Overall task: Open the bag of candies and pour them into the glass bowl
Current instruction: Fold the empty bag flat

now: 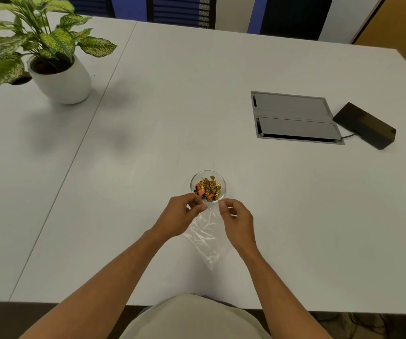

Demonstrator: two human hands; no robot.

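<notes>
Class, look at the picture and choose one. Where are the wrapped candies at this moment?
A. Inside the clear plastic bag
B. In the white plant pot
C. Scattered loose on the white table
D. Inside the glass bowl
D. The gold and orange wrapped candies sit heaped in the glass bowl, while the clear plastic bag, held at its top by the left hand and right hand, looks empty.

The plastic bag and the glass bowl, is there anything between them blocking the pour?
Nothing visible. The clear plastic bag is held at its mouth by the left hand and right hand, right at the near rim of the glass bowl. Wrapped candies already lie in the bowl, and the bag looks empty.
</notes>
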